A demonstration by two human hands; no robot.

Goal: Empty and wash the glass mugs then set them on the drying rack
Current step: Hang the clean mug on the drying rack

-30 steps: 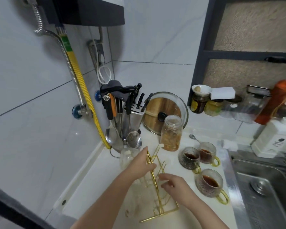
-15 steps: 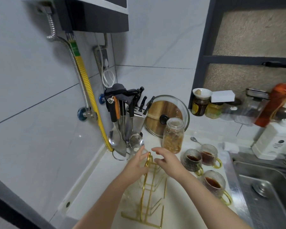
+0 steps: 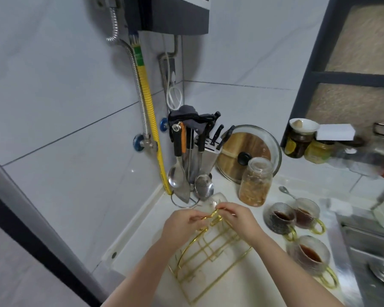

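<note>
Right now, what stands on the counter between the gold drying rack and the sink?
In the head view, three glass mugs of dark liquid stand between the gold drying rack and the sink.

The white table (image 3: 142, 235) carries a gold drying rack (image 3: 208, 249). Right of the rack stand three mugs (image 3: 282, 218) of tea; behind it, a jar (image 3: 255, 182) and utensil holder (image 3: 191, 171).
</note>
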